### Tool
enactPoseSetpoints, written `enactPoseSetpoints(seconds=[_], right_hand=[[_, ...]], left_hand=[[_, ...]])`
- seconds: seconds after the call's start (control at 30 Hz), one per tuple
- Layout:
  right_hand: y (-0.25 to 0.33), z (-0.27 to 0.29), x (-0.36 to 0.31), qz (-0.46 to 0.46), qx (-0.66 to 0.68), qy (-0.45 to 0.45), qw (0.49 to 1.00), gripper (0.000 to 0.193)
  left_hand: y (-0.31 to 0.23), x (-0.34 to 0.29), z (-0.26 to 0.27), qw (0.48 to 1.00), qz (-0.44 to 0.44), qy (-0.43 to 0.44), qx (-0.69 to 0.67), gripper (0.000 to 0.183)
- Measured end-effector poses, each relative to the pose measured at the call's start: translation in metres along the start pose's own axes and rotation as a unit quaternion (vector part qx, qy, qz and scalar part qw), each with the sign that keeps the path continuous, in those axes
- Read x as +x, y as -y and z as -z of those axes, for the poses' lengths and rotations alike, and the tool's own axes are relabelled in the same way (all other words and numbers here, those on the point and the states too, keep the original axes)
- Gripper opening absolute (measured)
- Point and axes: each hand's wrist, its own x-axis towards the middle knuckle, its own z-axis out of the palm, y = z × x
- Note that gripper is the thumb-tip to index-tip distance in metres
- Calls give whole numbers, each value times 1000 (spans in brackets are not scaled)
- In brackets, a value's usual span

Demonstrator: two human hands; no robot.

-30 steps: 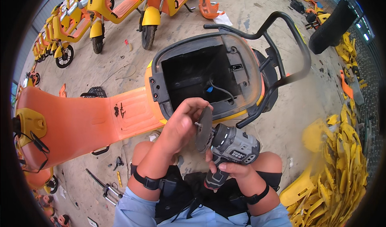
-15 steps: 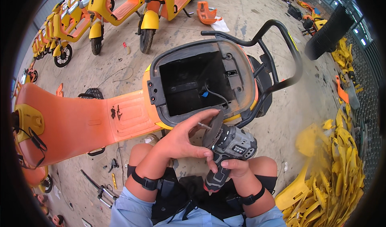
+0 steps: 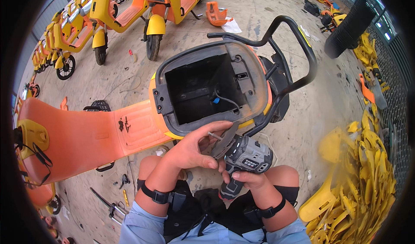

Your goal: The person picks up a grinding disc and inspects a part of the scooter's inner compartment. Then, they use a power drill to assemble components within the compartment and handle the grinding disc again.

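Two grips, close together

Our left hand (image 3: pixel 186 152) makes a wide curve: its fingertips lie at the upper rim of a dark, round disc (image 3: pixel 225 143), its thumb just beside the lower edge. How firmly these fingers press, we cannot tell. Our right hand (image 3: pixel 250 178) wraps the handle of a grey and black power drill (image 3: pixel 253 155). The disc sits tilted at the drill's front, and a thin metal shank (image 3: pixel 214 136) juts from the face turned toward our left palm.

To handle this well, we think, we should keep the right index finger off the trigger while the left fingers are round the rim, touch the edge lightly, and let the right hand carry the weight. Keeping the disc square to the drill's nose seems the surest guard against wobble.

Much is hidden. The disc shows nearly edge-on and covers the drill's nose, so we cannot see how the two are joined; our fingers hide the trigger. Just beyond, an orange and yellow scooter (image 3: pixel 90 131) has an open compartment (image 3: pixel 256 77); shadow swallows its floor, though a cable (image 3: pixel 228 98) shows. Farther out, a hazy patch blurs the piled yellow panels (image 3: pixel 354 192), and the upper edge cuts off the parked scooters (image 3: pixel 114 10).
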Motion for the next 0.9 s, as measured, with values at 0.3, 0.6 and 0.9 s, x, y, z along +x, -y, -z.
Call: enactPoseSetpoints(seconds=[0.3,0.6,0.9], right_hand=[[1,-1,-3,-13,11,-8,1000,58],[-2,0,-2,-9,-3,-9,1000,53],[-1,2,2,1,-12,2,1000,56]], left_hand=[[7,3,2,999,-44,9,26,115],[3,2,-1,999,-26,-8,25,119],[2,2,3,995,-59,-23,78,114]])
